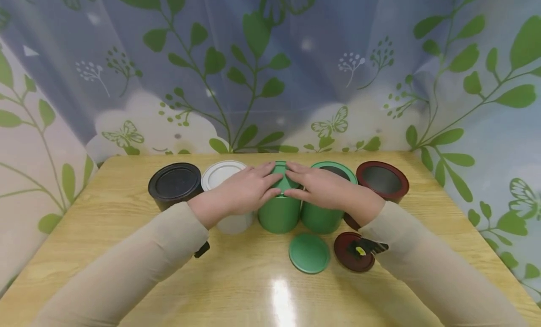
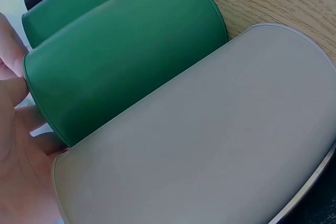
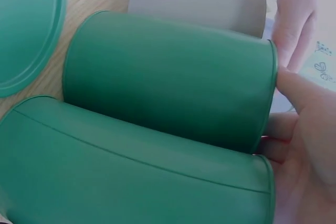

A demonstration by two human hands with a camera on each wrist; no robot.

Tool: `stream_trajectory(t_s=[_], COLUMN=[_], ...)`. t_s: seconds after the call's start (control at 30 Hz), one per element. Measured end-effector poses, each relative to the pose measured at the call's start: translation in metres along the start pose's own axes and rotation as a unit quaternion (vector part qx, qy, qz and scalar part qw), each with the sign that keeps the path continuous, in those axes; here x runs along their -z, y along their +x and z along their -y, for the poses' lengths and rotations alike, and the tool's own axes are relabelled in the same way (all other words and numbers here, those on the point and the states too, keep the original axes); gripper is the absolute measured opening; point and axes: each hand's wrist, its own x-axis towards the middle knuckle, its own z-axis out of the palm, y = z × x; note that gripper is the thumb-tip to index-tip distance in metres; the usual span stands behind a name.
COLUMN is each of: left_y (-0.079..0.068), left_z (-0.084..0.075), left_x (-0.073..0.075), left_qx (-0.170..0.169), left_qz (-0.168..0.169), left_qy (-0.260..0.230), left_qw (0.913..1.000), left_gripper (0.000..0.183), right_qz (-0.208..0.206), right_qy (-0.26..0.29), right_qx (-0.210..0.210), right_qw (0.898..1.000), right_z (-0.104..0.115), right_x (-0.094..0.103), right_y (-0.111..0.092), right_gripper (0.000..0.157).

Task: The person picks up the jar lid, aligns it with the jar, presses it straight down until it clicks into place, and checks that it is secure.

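Note:
Both hands meet over the top (image 1: 281, 169) of the middle green canister (image 1: 279, 216), which stands upright. My left hand (image 1: 249, 188) reaches in from the left across the white canister (image 1: 234, 225), fingers extended onto the green top. From the other side, my right hand (image 1: 319, 186) lies with straight fingers on the same top, over part of a second green canister (image 1: 323, 219). In the left wrist view, fingers (image 2: 11, 51) show at the green canister's upper rim. The right wrist view shows the right thumb (image 3: 296, 87) at that rim. Most of the top is hidden under the hands.
A black canister (image 1: 175, 183) stands at the row's left end, an uncovered dark red one (image 1: 403, 183) at the right. The second green canister also has no lid. A green lid (image 1: 309, 253) and a dark red lid (image 1: 348, 261) lie in front. A patterned curtain (image 1: 270, 120) hangs behind the table.

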Motion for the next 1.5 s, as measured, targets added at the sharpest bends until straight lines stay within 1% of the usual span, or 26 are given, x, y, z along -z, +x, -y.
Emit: stream_trajectory(t_s=[0.2, 0.43, 0.6, 0.67, 0.9, 1.17, 1.3, 1.4, 1.5], left_y=[0.000, 0.000, 0.002, 0.002, 0.003, 0.003, 0.005, 0.006, 0.006], left_z=[-0.001, -0.005, -0.006, -0.006, -0.007, -0.013, -0.015, -0.015, -0.015], left_x=[0.002, 0.006, 0.008, 0.009, 0.010, 0.010, 0.005, -0.001, -0.007], left_qx=[0.000, -0.012, -0.015, -0.011, 0.026, 0.054, 0.062, 0.064, 0.065], left_qz=[0.003, 0.010, 0.019, 0.022, 0.054, 0.063, 0.061, 0.041, 0.015], left_qy=[-0.005, 0.001, -0.001, -0.003, -0.026, -0.037, -0.048, -0.044, -0.021], left_qw=[1.0000, 0.9999, 0.9997, 0.9997, 0.9979, 0.9959, 0.9950, 0.9961, 0.9976], left_gripper=[0.054, 0.054, 0.054, 0.053, 0.056, 0.053, 0.050, 0.045, 0.044], right_qz=[0.009, 0.015, 0.032, 0.038, 0.039, 0.034, 0.031, 0.023, 0.004], right_qy=[-0.005, -0.011, 0.004, 0.009, 0.005, -0.005, -0.040, -0.076, -0.102], right_qx=[-0.013, -0.013, -0.010, -0.008, -0.008, -0.018, -0.025, -0.033, -0.035], right_qw=[1.000, 1.000, 0.999, 0.999, 0.999, 0.999, 0.998, 0.996, 0.994], right_z=[0.002, 0.003, 0.002, 0.001, 0.002, 0.006, 0.010, 0.013, 0.015], right_x=[0.005, 0.010, 0.013, 0.014, 0.015, 0.012, 0.002, -0.006, -0.013], right_y=[0.000, 0.000, 0.002, 0.002, 0.006, 0.006, 0.001, -0.002, -0.003], right_gripper=[0.068, 0.067, 0.063, 0.062, 0.063, 0.063, 0.059, 0.057, 0.056])
